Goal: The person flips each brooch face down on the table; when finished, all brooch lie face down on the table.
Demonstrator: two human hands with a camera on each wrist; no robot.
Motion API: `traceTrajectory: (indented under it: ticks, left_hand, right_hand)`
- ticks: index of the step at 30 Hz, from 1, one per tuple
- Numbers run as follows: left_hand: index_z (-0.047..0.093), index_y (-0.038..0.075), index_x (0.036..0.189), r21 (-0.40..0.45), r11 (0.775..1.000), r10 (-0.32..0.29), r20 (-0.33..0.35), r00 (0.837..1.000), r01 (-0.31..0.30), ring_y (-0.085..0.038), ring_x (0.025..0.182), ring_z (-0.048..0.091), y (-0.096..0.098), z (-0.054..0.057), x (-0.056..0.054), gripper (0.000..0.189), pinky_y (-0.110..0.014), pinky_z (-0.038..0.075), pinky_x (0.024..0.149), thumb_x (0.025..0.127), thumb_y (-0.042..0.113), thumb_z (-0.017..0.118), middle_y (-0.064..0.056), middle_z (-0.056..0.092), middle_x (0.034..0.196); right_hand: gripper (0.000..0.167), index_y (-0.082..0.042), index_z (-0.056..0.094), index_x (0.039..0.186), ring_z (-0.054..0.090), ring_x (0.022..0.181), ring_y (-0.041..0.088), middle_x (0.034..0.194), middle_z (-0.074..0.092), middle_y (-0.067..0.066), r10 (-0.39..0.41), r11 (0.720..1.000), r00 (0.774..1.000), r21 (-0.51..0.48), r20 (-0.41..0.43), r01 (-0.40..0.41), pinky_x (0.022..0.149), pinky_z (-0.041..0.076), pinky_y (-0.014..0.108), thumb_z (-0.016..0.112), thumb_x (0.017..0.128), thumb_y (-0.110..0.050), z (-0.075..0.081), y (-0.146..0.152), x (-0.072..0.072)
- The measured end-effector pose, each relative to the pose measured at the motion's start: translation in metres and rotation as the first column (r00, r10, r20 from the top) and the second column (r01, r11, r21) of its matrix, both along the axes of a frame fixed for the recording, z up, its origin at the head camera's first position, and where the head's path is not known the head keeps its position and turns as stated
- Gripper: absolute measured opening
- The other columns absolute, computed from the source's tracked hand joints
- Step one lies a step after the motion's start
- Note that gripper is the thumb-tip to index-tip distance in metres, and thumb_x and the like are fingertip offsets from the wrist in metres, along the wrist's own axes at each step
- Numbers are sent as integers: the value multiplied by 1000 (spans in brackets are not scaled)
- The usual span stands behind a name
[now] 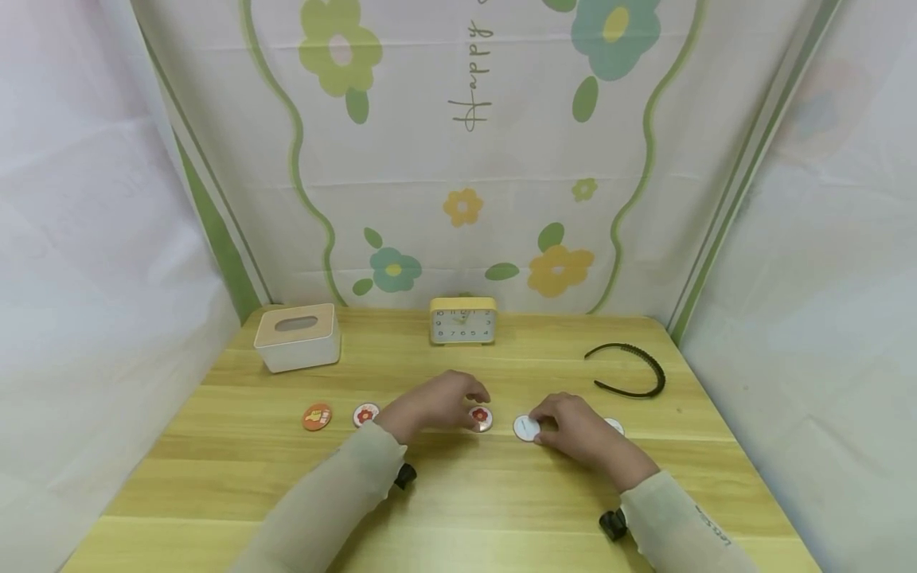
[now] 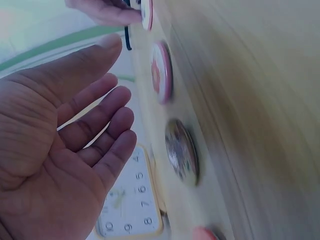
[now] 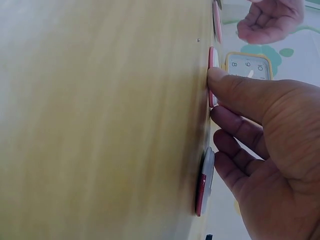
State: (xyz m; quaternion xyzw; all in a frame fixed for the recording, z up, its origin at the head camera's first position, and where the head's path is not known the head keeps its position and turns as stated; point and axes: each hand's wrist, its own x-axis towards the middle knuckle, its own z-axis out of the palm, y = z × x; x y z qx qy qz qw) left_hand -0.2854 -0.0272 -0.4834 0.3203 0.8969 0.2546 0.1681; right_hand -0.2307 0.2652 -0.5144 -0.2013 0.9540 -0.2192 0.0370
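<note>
Several round button badges lie in a row on the wooden table. My right hand (image 1: 579, 430) pinches the right edge of a white badge (image 1: 525, 429) between thumb and index finger; in the right wrist view the thumb (image 3: 240, 92) covers part of its rim. Another white badge (image 1: 614, 425) is partly hidden behind that hand. Beside a red-flower badge (image 1: 481, 418), my left hand (image 1: 446, 399) hovers with loosely bent fingers and holds nothing. Under the left forearm is a dark patterned badge (image 2: 181, 152), seen only in the left wrist view.
Farther left lie an orange badge (image 1: 317, 416) and a second red-flower badge (image 1: 364, 413). A tissue box (image 1: 304, 350) stands at the back left, a yellow clock (image 1: 463, 321) at the back middle. A black headband (image 1: 655, 370) lies at the right.
</note>
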Motion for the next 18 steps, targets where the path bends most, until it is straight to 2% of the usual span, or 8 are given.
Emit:
traceTrajectory:
  ticks: [5,18]
  left_hand:
    - [78,14,132,11,1000,-7,8,1000,7,-15,123,69,-9,-4,-1,46,-38,55,112,89,19,93,4,78,129]
    - [82,17,123,-7,1000,-5,-45,999,4,-8,110,67,-8,-20,-5,37,-35,56,108,88,14,92,8,78,119]
  right_hand:
    - [31,-14,81,122,68,123,25,122,77,-2,-22,1000,1000,-6,20,22,110,55,51,89,94,-24,2,0,2]
    - [31,-15,81,123,68,124,25,123,77,-2,-6,1000,1000,-8,10,6,111,55,51,88,94,-24,3,-1,2]
